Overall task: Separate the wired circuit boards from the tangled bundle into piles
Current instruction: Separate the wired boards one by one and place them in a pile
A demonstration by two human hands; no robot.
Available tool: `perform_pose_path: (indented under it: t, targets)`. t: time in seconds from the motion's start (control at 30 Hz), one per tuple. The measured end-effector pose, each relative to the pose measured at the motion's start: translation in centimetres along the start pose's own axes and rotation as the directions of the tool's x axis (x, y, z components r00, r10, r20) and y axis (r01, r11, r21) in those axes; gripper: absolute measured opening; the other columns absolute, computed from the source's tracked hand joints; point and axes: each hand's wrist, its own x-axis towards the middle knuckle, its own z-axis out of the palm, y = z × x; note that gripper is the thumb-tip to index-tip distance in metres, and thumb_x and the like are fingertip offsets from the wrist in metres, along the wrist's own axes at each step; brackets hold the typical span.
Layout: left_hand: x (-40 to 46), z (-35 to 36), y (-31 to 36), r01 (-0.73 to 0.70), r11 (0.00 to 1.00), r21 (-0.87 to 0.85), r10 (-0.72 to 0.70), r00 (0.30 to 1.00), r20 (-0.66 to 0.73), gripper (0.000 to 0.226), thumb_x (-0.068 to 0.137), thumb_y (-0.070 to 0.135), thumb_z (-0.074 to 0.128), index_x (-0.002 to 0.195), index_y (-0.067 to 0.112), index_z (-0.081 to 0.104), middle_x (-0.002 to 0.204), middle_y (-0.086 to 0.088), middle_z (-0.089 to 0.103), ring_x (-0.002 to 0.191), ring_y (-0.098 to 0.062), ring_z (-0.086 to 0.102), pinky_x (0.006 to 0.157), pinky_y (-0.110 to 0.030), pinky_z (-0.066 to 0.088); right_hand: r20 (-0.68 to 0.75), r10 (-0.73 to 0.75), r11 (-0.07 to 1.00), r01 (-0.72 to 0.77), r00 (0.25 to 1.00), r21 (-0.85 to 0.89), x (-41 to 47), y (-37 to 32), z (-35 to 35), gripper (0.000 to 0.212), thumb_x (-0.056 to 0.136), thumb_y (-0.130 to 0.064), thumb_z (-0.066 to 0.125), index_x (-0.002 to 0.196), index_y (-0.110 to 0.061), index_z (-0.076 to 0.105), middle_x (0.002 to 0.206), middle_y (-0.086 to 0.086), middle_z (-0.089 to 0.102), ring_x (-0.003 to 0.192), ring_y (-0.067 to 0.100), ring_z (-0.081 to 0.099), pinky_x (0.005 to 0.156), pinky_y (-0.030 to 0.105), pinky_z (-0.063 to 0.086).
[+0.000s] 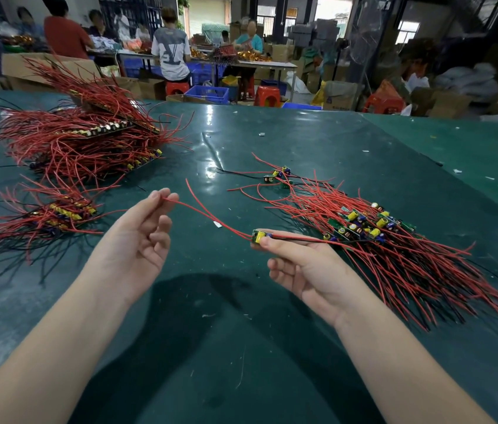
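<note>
My right hand [302, 267] pinches a small circuit board [260, 236] with a yellow capacitor just above the green table. Two red wires [208, 215] run from that board up to the left. My left hand [140, 237] pinches the end of one of them between thumb and forefinger. To the right lies the tangled bundle [388, 243] of boards with red and black wires, whose wires reach my right hand. A small sorted pile [58, 214] lies at the left. A large stacked pile [88, 133] sits at the far left.
A few loose boards [279, 174] with wires lie in the middle of the green table [241, 332]. Small scraps of paper dot the surface. Beyond the table's far edge are people, cardboard boxes [146, 87], blue crates [208, 93] and red stools [267, 96].
</note>
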Motion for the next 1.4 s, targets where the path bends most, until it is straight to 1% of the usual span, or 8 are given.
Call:
perform_pose_path:
  t: [0.2, 0.37, 0.53, 0.9, 1.07, 1.17, 1.27, 1.4]
  targets:
    - [0.1, -0.2, 0.1, 0.091, 0.99, -0.109, -0.086, 0.995, 0.046, 0.009, 0.088, 0.021, 0.061, 0.09, 0.014, 0.067, 0.075, 0.008, 0.07, 0.047, 0.003, 0.055, 0.037, -0.005, 0.036, -0.001, 0.019, 1.0, -0.019, 1.0, 0.01, 0.0, -0.2, 0.0, 0.007, 0.081, -0.007, 0.071, 0.082, -0.01, 0.076, 0.085, 0.007, 0.075, 0.05, 0.005, 0.06, 0.051, 0.017, 0.051]
    - [0.1, -0.8, 0.1, 0.17, 0.955, -0.244, -0.15, 0.984, 0.099, 0.046, 0.095, 0.035, 0.05, 0.116, -0.005, 0.058, 0.109, -0.012, 0.072, 0.059, -0.005, 0.066, 0.042, -0.006, 0.041, -0.016, -0.025, 0.998, 0.026, 1.0, 0.057, 0.1, -0.2, -0.1, 0.009, 0.082, -0.005, 0.07, 0.081, -0.011, 0.078, 0.085, 0.005, 0.075, 0.053, 0.006, 0.061, 0.053, 0.017, 0.052]
    - [0.7, -0.9, -0.5, 0.192, 0.951, -0.243, -0.188, 0.981, 0.039, 0.026, 0.097, 0.009, 0.042, 0.108, -0.008, 0.059, 0.094, -0.016, 0.073, 0.054, -0.007, 0.064, 0.045, -0.007, 0.045, -0.02, -0.048, 0.988, 0.05, 0.999, 0.143, 0.2, -0.3, 0.0, 0.009, 0.069, -0.012, 0.076, 0.076, -0.014, 0.08, 0.088, 0.008, 0.076, 0.055, 0.007, 0.063, 0.053, 0.018, 0.052]
    - [0.0, 0.1, -2.5, 0.103, 0.975, 0.198, -0.11, 0.993, 0.028, 0.019, 0.092, 0.01, 0.059, 0.078, 0.003, 0.069, 0.064, 0.0, 0.069, 0.051, -0.002, 0.063, 0.041, -0.007, 0.043, 0.005, 0.005, 0.981, -0.006, 1.0, 0.196, 0.2, 0.1, 0.2, 0.019, 0.057, -0.02, 0.078, 0.076, -0.018, 0.08, 0.088, 0.005, 0.076, 0.055, 0.006, 0.063, 0.052, 0.017, 0.052]
    - [-1.0, 0.3, -2.6, -0.056, 0.946, 0.319, -0.054, 0.944, 0.326, 0.031, 0.083, 0.012, 0.059, 0.113, 0.009, 0.067, 0.11, -0.001, 0.073, 0.081, -0.007, 0.069, 0.062, -0.014, 0.053, 0.019, 0.03, 0.983, -0.033, 0.999, 0.178, 0.3, 0.0, 0.0, 0.018, 0.058, -0.021, 0.077, 0.076, -0.019, 0.08, 0.089, 0.005, 0.076, 0.055, 0.006, 0.063, 0.052, 0.017, 0.052]
    - [-1.1, 0.4, -2.4, -0.085, 0.949, 0.304, -0.032, 0.932, 0.36, 0.046, 0.076, 0.018, 0.062, 0.122, 0.014, 0.062, 0.118, 0.004, 0.07, 0.069, 0.001, 0.06, 0.058, -0.01, 0.049, 0.052, 0.077, 0.986, -0.084, 0.996, 0.144, 0.2, 0.0, 0.0, 0.017, 0.057, -0.023, 0.077, 0.074, -0.019, 0.08, 0.089, 0.005, 0.076, 0.056, 0.005, 0.064, 0.053, 0.017, 0.053]
    - [-1.1, 0.7, -2.2, -0.099, 0.978, 0.181, 0.034, 0.944, 0.33, 0.035, 0.076, 0.014, 0.062, 0.109, 0.01, 0.069, 0.108, -0.002, 0.073, 0.065, 0.0, 0.061, 0.058, -0.007, 0.048, 0.099, 0.116, 0.986, -0.127, 0.988, 0.11, 0.1, 0.1, 0.2, 0.019, 0.055, -0.025, 0.079, 0.074, -0.02, 0.08, 0.09, 0.005, 0.076, 0.057, 0.005, 0.064, 0.055, 0.017, 0.053]
    - [-1.1, 0.7, -2.1, -0.108, 0.993, 0.04, 0.093, 0.956, 0.278, 0.018, 0.076, 0.008, 0.06, 0.078, 0.008, 0.078, 0.093, -0.01, 0.075, 0.083, -0.009, 0.072, 0.067, -0.011, 0.053, 0.126, 0.147, 0.975, -0.165, 0.981, 0.151, 0.1, 0.1, 0.3, 0.022, 0.053, -0.024, 0.081, 0.074, -0.016, 0.08, 0.093, 0.007, 0.075, 0.058, 0.006, 0.064, 0.055, 0.018, 0.053]
